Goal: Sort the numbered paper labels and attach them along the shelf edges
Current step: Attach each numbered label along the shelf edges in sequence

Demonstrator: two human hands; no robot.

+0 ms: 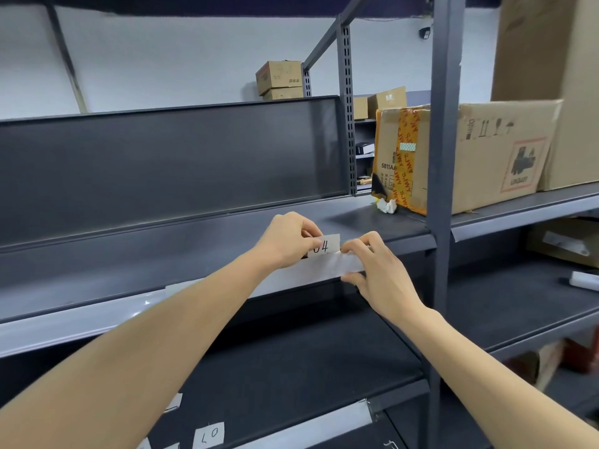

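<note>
Grey shelves [194,241] stand in a storeroom with a cardboard box [486,150]. The left hand [288,239] pinches the paper label [324,245] marked 04 at the shelf's front edge, just above the white strip [291,277]. The right hand [372,270] pinches that strip beside the label. If the paper goes in crooked, it may crease or slip out.

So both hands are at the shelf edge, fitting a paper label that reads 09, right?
Not quite. In the head view the paper label reads 04, not 09. The left hand and right hand are at the shelf edge, fitting it.
</note>
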